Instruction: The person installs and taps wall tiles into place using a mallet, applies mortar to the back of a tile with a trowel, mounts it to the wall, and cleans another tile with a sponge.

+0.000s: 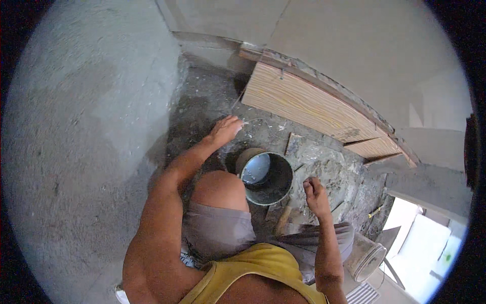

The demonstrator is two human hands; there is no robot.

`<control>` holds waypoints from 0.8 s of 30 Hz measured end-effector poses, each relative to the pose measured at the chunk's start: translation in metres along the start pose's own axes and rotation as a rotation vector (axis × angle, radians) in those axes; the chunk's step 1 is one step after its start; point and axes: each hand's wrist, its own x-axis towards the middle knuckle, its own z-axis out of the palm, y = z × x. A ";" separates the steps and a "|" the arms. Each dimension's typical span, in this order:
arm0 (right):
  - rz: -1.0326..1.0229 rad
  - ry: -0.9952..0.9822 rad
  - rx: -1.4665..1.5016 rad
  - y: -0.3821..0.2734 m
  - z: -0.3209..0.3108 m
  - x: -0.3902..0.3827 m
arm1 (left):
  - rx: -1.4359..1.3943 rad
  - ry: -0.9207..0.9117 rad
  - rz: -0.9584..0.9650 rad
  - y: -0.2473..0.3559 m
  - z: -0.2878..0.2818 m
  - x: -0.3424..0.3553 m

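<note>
I crouch over a rough, mortar-covered floor (334, 167). My left hand (226, 129) reaches forward over the floor and pinches a thin pale string (263, 121) that runs to the right toward the wood-grain tiles (304, 104) standing along the wall base. My right hand (316, 191) hovers with curled fingers just right of a dark bucket (267, 177) holding water; whether it pinches the string's other end I cannot tell. The bucket stands between my knees and the tiles.
A grey plastered wall (86, 126) fills the left. A wooden tool handle (281, 221) lies on the floor by my knee. A pale bucket (365, 258) lies tipped at my right side. A bright doorway (425, 243) opens at lower right.
</note>
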 end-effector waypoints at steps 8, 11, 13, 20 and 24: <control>0.061 0.048 -0.066 0.026 -0.025 -0.033 | 0.150 -0.171 -0.037 -0.006 0.038 0.026; 0.119 0.012 -0.093 0.032 -0.025 -0.033 | 0.204 -0.026 -0.021 -0.004 0.038 0.025; 0.085 0.032 -0.029 0.034 -0.023 -0.030 | 0.325 -0.163 -0.067 -0.001 0.036 0.028; 0.094 0.020 -0.083 0.016 -0.028 -0.015 | -0.063 0.150 -0.010 0.016 0.013 0.017; -0.112 0.147 0.002 -0.028 -0.029 0.007 | -0.477 0.279 -0.202 0.038 -0.013 -0.021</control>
